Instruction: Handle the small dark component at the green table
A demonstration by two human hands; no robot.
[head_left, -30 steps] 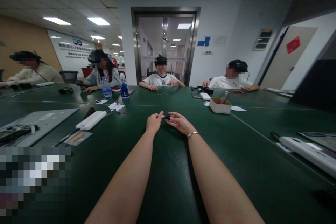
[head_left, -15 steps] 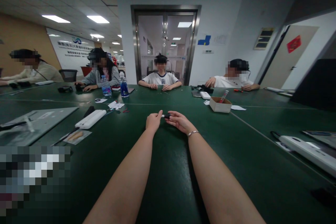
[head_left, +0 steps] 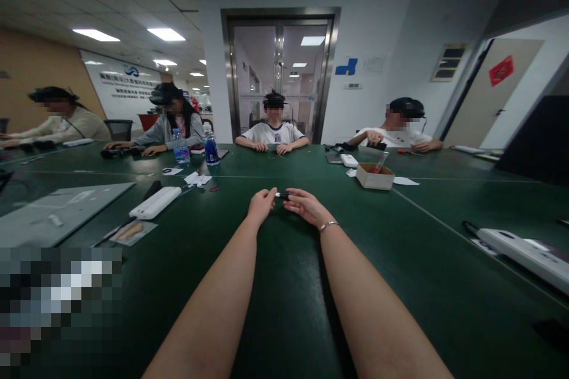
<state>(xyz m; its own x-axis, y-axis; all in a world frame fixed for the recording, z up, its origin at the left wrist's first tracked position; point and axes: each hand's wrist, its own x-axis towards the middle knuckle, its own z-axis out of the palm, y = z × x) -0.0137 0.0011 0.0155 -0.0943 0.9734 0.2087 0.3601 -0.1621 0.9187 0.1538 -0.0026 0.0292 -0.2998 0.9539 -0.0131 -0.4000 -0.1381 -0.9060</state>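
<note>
Both my arms stretch out over a dark green table. My left hand and my right hand meet at the table's middle, fingers pinched from either side on a small dark object with a light end. The object is too small to name. A thin bracelet circles my right wrist. Both hands rest low on the table top.
A white power strip and a clear packet lie to the left, a grey mat beyond. A small cardboard box stands ahead right, another white strip far right. Two water bottles and several seated people are across the table.
My hands stay in the same place with the small object between them; the fingers shift only slightly. People across the table have moved their hands a little.
</note>
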